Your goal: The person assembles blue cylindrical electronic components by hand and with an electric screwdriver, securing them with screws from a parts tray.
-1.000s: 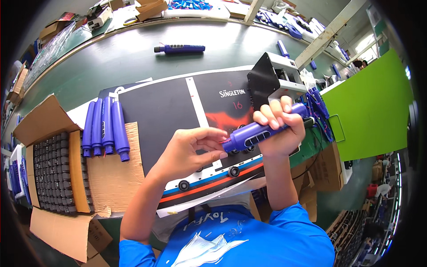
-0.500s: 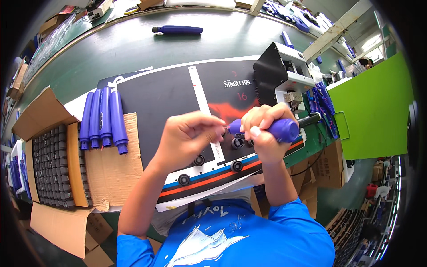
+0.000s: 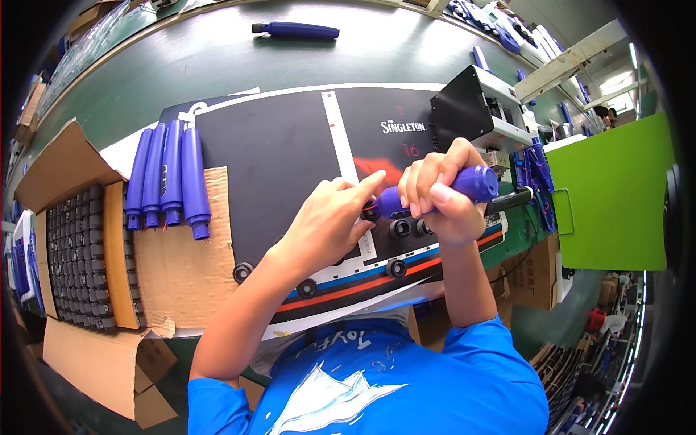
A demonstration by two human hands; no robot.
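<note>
My right hand [image 3: 442,192] is wrapped around a purple plastic handle [image 3: 475,183], held nearly level over the black printed mat [image 3: 290,152]. At the handle's left end sits a small black ring cap [image 3: 370,212], and the fingertips of my left hand [image 3: 330,221] press on it. Several more black ring caps [image 3: 396,268] lie loose on the mat below my hands. Further purple handles [image 3: 167,177] lie side by side at the mat's left edge, partly on cardboard.
An open cardboard box [image 3: 80,246] at left holds rows of dark caps. A black-and-white machine [image 3: 478,116] stands at right, beside a green panel [image 3: 612,196]. One purple handle [image 3: 297,30] lies far back on the green table. More purple parts [image 3: 533,174] hang near the machine.
My right hand has brought the purple handle down and leftward from beside the machine to above the mat. My left hand has moved up to its end, fingers on the black cap.
</note>
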